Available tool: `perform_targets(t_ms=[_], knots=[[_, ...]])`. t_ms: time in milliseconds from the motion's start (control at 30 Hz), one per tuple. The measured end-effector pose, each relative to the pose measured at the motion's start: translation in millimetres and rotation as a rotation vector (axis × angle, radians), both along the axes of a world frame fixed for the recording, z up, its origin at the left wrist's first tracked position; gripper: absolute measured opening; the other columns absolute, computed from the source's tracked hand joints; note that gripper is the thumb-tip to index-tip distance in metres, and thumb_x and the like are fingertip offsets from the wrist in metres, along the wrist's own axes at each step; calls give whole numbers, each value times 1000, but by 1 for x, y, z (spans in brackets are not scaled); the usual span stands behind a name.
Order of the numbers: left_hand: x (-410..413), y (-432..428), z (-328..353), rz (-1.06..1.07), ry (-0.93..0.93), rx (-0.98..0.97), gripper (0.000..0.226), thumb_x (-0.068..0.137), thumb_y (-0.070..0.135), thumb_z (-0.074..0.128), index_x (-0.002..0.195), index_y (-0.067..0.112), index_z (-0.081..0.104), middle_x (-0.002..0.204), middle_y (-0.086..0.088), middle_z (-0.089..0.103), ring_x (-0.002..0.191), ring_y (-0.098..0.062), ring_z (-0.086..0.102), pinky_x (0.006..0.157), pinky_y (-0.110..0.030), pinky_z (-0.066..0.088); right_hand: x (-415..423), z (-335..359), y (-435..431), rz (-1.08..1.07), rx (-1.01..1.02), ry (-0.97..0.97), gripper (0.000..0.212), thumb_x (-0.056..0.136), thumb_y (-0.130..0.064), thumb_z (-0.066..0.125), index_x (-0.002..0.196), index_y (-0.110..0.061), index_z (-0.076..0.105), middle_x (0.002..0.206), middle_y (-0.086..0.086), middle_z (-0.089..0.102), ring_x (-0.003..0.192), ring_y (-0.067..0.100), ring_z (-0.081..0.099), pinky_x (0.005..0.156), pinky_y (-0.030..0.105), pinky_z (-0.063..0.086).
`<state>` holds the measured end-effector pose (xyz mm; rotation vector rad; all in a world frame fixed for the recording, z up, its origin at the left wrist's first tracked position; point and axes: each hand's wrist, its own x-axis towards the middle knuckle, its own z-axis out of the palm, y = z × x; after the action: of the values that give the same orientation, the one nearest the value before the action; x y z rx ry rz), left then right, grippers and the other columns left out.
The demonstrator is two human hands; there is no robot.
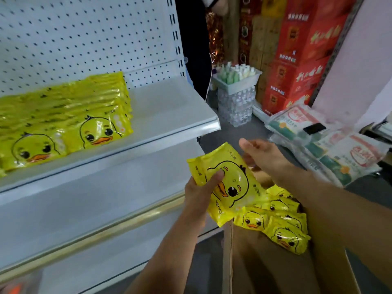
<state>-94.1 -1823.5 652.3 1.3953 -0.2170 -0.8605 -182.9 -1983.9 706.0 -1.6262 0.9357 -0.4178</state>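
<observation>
Head view of shelf restocking. The left hand point(201, 187) grips a yellow duck-print pack point(233, 187) at its left end, thumb pressed on the printed face and fingers curled beneath. The pack is held tilted in the air, above the open cardboard box point(265, 264) and well apart from the shelf point(169, 115). The right hand point(263, 158) lies open just beside the pack's upper right edge, with the thumb raised and the fingers relaxed; whether its fingertips touch the wrapper cannot be told. More packs in the box point(284, 228) lie loosely heaped, and a row of shelved packs point(63, 128) leans against the perforated back panel, leaving bare shelf to its right. Judged risks: the glossy film is probably slippery, and a one-ended grip lets the far end sag, so the pack may slide from the thumb and drop back into the box or onto the floor. If it is set down hastily beside the leaning row, it may nudge the end pack and topple the row forward over the shelf lip. The right forearm crosses above the box and could catch its flap on the way up. Beyond stand red cartons point(297, 60) and a tray of bottles point(237, 79).
</observation>
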Motion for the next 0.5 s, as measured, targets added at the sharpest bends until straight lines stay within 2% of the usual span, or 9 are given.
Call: perform_targets(t_ms=[67,133,167,233,333,400,500], knots=[[11,15,17,145,10,-29,47,71,34,85,113,19,70,101,-3,77,94,-24,74,87,-49,58,0,14,18,-65,183,2,50,86,-60,56,98,-13,67,84,5,70,76,19,65,74,36,52],[22,25,33,278,22,-49,45,72,39,85,112,23,70,100,1,76,94,-21,73,88,-48,58,0,24,37,38,361,-57,55,80,-66,57,92,-13,68,84,4,72,77,20,66,77,37,54],[27,28,42,333,24,-63,51,68,45,86,111,24,70,100,2,76,94,-21,73,88,-48,58,1,28,47,125,406,-110,53,76,-63,60,91,-12,67,84,6,70,76,20,65,76,36,53],[34,34,59,418,19,-104,60,62,51,87,112,26,68,101,2,76,95,-21,72,89,-49,57,9,37,65,238,401,-206,43,73,-43,70,95,-7,67,84,13,67,75,21,62,74,33,50],[44,43,82,503,20,-176,52,71,41,85,117,26,66,105,1,74,97,-21,71,91,-49,56,30,53,83,219,281,-226,37,78,-20,75,106,2,68,95,19,69,76,19,61,67,24,50],[51,52,94,512,31,-212,57,68,45,84,119,30,65,107,3,74,98,-21,71,91,-50,56,43,64,91,178,267,-268,26,81,-14,73,102,1,68,90,15,68,68,16,58,61,22,48],[66,72,111,500,13,-234,72,50,58,81,116,34,64,107,3,74,97,-22,71,91,-52,55,58,78,100,133,336,-385,8,86,-11,67,93,-7,66,83,11,64,64,18,59,56,23,50]])
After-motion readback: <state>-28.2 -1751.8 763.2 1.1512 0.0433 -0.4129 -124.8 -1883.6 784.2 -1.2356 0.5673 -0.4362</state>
